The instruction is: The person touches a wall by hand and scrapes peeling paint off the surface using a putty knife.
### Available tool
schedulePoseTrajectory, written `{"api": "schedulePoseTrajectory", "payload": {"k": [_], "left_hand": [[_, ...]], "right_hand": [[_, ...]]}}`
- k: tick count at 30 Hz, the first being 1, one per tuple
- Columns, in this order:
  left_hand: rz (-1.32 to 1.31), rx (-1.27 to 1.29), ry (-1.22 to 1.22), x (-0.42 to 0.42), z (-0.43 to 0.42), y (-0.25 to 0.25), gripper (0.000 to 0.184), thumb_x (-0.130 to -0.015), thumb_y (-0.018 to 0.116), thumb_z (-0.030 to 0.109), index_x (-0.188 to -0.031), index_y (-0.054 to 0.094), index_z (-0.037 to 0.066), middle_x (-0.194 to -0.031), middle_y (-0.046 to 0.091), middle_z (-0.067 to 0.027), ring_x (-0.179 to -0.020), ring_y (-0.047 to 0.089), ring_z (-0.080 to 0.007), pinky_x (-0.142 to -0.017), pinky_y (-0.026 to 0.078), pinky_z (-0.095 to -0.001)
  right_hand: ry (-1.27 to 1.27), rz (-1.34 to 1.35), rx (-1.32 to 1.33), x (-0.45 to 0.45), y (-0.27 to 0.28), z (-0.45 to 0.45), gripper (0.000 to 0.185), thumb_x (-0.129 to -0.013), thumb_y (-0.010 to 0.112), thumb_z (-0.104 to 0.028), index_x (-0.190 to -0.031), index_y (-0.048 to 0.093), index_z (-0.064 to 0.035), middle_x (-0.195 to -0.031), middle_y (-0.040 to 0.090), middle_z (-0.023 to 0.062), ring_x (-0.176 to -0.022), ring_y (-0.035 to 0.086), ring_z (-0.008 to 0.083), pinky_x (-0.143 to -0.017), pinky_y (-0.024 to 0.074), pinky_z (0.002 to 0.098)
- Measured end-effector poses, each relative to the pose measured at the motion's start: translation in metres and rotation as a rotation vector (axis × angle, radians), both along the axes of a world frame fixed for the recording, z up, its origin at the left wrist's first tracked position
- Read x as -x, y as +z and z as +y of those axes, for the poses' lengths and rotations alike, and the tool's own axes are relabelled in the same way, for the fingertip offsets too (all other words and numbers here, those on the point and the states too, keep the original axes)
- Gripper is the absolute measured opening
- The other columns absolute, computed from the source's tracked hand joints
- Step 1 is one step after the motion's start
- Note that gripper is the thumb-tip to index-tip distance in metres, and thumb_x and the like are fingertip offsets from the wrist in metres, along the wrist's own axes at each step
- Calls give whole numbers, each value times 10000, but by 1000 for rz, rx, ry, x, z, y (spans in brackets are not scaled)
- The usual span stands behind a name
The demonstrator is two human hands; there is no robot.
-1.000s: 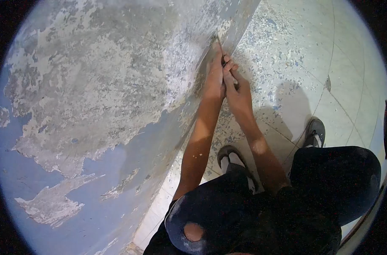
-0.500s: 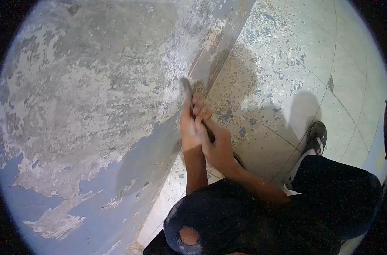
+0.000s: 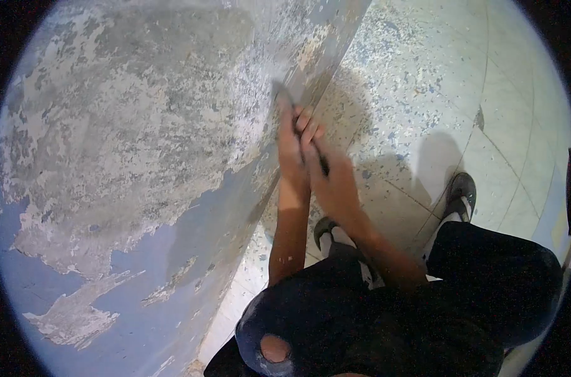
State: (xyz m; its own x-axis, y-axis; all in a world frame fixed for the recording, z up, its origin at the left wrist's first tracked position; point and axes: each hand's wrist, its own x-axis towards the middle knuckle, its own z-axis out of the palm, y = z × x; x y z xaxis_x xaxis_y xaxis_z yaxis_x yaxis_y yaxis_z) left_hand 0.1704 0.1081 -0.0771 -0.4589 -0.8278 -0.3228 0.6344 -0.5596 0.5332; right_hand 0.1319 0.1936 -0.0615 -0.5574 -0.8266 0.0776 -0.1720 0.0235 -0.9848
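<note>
A slim tool, blurred by motion, has its flat grey end (image 3: 281, 93) against the lower part of the peeling wall (image 3: 153, 107). My left hand (image 3: 291, 147) lies along the tool on the wall side, fingers pointing up toward its tip. Wrapped round the dark handle, my right hand (image 3: 330, 169) is beside the left one, and the two hands touch. Part of the handle shows as a dark shape between them. Bare grey and whitish patches cover much of the wall, with blue paint below them.
Paint flakes (image 3: 392, 75) lie scattered over the tiled floor (image 3: 511, 157) along the wall's base. My shoes (image 3: 461, 195) stand on the tiles, and my bent knees in dark trousers (image 3: 492, 264) are close below my arms.
Both hands and the tool first came down and left along the wall from near its base edge, then moved slightly back up and right. Both hands still hold the tool.
</note>
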Motion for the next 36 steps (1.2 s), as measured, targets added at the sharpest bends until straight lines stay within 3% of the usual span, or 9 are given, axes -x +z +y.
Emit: {"api": "schedulePoseTrajectory", "payload": {"k": [4,9,20,22,24,26,28,33,36], "left_hand": [[400,-119,9,-51,31,-9,282,-959,391,333,-847,426,76,-620,390,26,-439,350,-56,-509,338,-227],[376,-167,52,-64,36,-3,273,-962,392,316,-853,417,68,-610,382,21,-409,324,-52,-487,319,-214],[523,-134,-142,-42,5,10,225,-973,363,243,-863,432,58,-620,381,15,-485,372,-48,-554,380,-234],[252,-86,-189,-21,-15,7,233,-947,437,317,-846,459,107,-636,387,51,-495,370,-32,-500,333,-200],[-342,39,-188,11,-24,10,266,-942,434,350,-893,505,98,-666,417,42,-563,411,-63,-512,345,-205],[-300,88,-232,26,-37,1,290,-941,428,367,-917,516,92,-679,425,40,-580,415,-75,-519,348,-204],[-254,147,-272,28,-40,-5,316,-940,422,384,-941,527,86,-691,433,38,-598,419,-87,-527,350,-203],[-146,130,-70,-34,19,3,347,-934,396,454,-855,440,119,-641,329,58,-535,345,-55,-516,323,-204],[-119,-5,-10,-86,45,-6,380,-917,401,495,-815,402,129,-612,332,57,-394,275,-53,-487,296,-212]], "right_hand": [[163,1,-183,-35,6,33,221,-903,466,-146,-997,547,37,-659,543,240,-552,557,341,-525,412,389],[221,-228,-237,-42,25,34,216,-904,476,-158,-998,539,27,-641,532,239,-561,564,368,-512,408,387],[131,-77,-152,-35,26,11,248,-911,478,-163,-1013,527,58,-673,532,251,-579,583,314,-537,418,357],[18,-70,-43,-21,21,-5,269,-916,470,-168,-1027,530,69,-718,547,266,-635,611,281,-568,434,354],[-145,41,182,5,-15,-45,284,-920,461,-174,-1039,533,74,-761,560,281,-693,629,282,-592,446,356],[-229,141,339,15,-36,-62,288,-922,456,-176,-1044,534,73,-778,565,288,-717,633,297,-602,450,359],[-234,161,157,16,-27,-56,270,-919,439,-193,-965,547,50,-849,578,266,-773,575,429,-628,467,421],[168,71,-289,-35,-5,15,271,-881,478,-200,-1029,512,24,-644,561,245,-604,556,426,-557,431,497],[176,1,-281,-77,-5,43,243,-908,463,-187,-852,524,41,-592,512,242,-548,543,399,-480,392,417]]}}
